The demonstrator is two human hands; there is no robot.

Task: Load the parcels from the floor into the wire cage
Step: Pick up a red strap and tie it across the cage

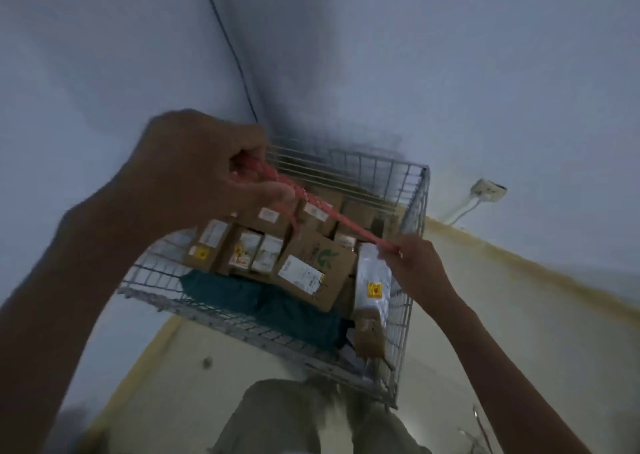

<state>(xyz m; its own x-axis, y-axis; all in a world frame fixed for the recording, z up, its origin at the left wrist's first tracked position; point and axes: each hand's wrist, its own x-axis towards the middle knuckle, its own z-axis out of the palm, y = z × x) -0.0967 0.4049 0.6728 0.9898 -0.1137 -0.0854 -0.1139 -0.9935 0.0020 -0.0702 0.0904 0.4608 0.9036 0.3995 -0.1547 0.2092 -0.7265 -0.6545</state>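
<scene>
A red cord (pixel 322 207) runs taut above the wire cage (pixel 412 245), held at both ends: the left hand (pixel 194 173), up at ten o'clock of the cage, has its fingers curled round one end, and the right hand (pixel 415 263), out at three o'clock by the cage's right wall, pinches the other end between thumb and fingertips. The picture is smeared, so how many fingers close on the cord I cannot tell. The parcels (pixel 277 249) already sit inside the cage, brown boxes packed side by side with labels up, a larger box (pixel 311 273) lying tilted across the row at its five o'clock side, a pale wrapped packet (pixel 374 287) standing against the right wall, and a dark green bundle (pixel 256 297) along the near wall at six o'clock. No parcel shows on the strip of floor in view, so loading looks done or nearly so, and the step in hand seems to be tying the load down. To do it well, I would keep the cord tight, lay it across the highest boxes and not over the gap between them, and fasten each end to a cage wire, not to a parcel. The tilted box wants pressing flat first, or the cord may slip off its raised corner. The pinch on the right is the weaker hold; a fuller grip would stop the end from snapping back.
</scene>
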